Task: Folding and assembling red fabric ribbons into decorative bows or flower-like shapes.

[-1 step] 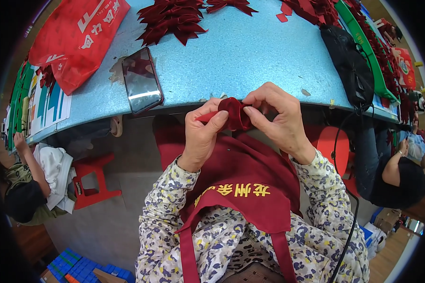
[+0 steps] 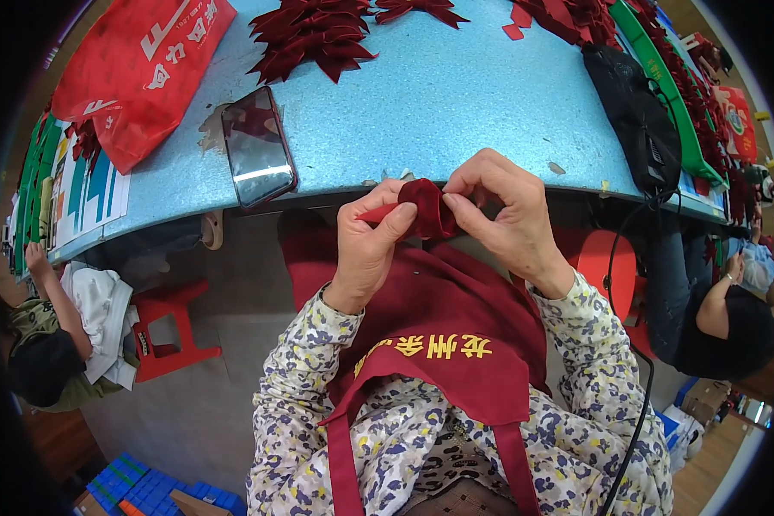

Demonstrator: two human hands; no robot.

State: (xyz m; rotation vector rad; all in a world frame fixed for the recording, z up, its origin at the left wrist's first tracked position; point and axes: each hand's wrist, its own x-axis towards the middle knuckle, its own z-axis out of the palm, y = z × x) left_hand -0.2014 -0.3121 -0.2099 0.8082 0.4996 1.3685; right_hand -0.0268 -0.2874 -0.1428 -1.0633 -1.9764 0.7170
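A dark red velvet ribbon (image 2: 423, 206), folded into a loop, is held between my hands just off the table's near edge, above my red apron (image 2: 456, 297). My left hand (image 2: 371, 245) pinches it with the thumb on top, and one end of the ribbon sticks out to the left. At the loop's right side, my right hand (image 2: 509, 219) grips the edge between thumb and fingertips. Farther back on the blue table (image 2: 421, 112) lies a pile of finished-looking dark red bows (image 2: 314, 39), with another bow (image 2: 417, 10) beside it.
A phone (image 2: 260, 146) lies near the table's front edge, left of my hands. A red bag (image 2: 146, 77) stands at the far left. To the right are a black bag (image 2: 632, 120), a cable and a green tray (image 2: 671, 95). Co-workers sit on both sides; a red stool (image 2: 172, 331) stands left.
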